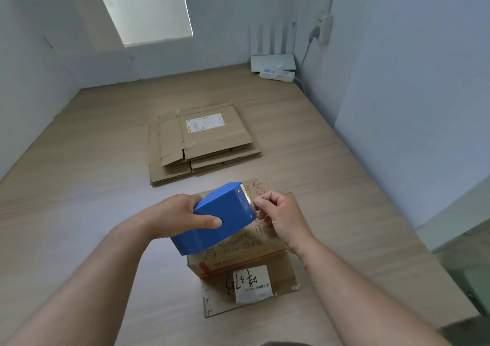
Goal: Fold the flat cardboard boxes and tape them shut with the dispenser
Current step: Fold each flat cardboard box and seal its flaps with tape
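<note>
My left hand (180,217) grips a blue tape dispenser (217,218) from its left side, thumb across the top, and holds it above a folded cardboard box (254,261). The box stands near me on the wooden floor and carries red printing and a white label with handwriting. At the dispenser's toothed blade, my right hand (281,217) pinches with thumb and forefinger; the tape itself is too clear to make out. A stack of flat cardboard boxes (201,141) lies farther away on the floor.
A white router with antennas (273,59) and a power strip (277,74) sit in the far right corner, below a wall socket with a plug (322,26). A large cardboard sheet (87,19) leans on the left wall. A glass-fronted piece (464,261) stands at the right.
</note>
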Available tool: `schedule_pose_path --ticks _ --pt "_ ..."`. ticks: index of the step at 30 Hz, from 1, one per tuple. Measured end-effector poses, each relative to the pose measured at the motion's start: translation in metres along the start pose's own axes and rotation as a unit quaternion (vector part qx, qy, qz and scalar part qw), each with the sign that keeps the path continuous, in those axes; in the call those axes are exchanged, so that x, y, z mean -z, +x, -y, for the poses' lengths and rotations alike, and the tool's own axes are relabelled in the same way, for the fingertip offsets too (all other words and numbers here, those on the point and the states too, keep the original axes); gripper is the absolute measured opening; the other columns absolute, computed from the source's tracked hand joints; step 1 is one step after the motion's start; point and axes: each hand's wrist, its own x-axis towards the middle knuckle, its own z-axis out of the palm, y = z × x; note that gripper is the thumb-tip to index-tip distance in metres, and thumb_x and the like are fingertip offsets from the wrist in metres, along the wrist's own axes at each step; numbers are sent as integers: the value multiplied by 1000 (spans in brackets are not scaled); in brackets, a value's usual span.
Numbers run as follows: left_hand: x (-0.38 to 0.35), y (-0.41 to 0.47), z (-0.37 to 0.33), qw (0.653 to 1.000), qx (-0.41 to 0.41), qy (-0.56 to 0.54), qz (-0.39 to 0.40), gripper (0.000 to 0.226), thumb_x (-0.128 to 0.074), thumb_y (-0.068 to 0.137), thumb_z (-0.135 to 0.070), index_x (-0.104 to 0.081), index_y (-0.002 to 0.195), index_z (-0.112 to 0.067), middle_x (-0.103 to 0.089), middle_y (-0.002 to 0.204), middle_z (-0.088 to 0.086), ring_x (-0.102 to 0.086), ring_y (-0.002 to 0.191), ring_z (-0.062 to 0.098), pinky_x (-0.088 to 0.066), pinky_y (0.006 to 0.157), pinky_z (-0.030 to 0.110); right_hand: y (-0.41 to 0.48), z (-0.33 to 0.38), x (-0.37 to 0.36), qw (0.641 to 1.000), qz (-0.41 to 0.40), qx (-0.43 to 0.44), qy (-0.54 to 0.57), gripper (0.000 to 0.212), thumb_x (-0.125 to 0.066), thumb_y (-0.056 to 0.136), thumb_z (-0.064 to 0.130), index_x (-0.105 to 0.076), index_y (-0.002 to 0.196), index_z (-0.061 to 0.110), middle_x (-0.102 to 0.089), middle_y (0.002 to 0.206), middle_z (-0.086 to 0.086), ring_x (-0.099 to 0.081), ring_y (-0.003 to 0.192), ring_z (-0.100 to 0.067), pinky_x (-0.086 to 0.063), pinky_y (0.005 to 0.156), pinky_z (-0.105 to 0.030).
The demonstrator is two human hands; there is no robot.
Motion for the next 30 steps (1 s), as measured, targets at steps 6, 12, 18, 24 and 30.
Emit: schedule_pose_path --ticks 6,12,18,24,30 --pt "2 13 -20 1000 -2 -11 -8 55 -62 70 -74 -63 94 -24 -69 91 -2 -68 82 15 -51 72 27 0 -2 -3 986 -103 8 -134 22 -47 98 29 -53 80 17 -55 70 4 -50 63 -12 -44 58 -31" --pt "32 8 -10 994 76 66 29 82 -61 49 -88 -66 92 -19 -69 90 -1 -65 84 16 -44 75 28 6 -5 23 968 -146 -47 -197 22 -41 99 23 -52 83 13 -54 78 4 -52 69 -11 -33 46 -15" --pt "23 22 -6 986 98 129 33 52 -62 75 -68 -63 99 -22 -66 97 -2 -60 91 14 -42 80 28 10 -21 28 968 -138 -73 -196 24 -45 97 18 -49 73 18 -53 76 5 -51 70 -11 -33 52 -20" --pt "28 35 -9 985 128 110 35 56 -63 71 -72 -64 96 -21 -67 96 -1 -65 87 16 -48 86 34 7 -24 29 965 -156 -12 -209 19 -43 100 22 -50 82 18 -54 76 6 -47 64 -5 -33 53 -16" --pt "29 46 -21 981 148 121 36 53 -63 73 -70 -58 93 -22 -59 95 -2 -58 86 14 -41 73 30 7 -8 16 961 -204 57 -179 18 -39 101 21 -49 88 14 -54 77 2 -49 64 -6 -41 51 -16"
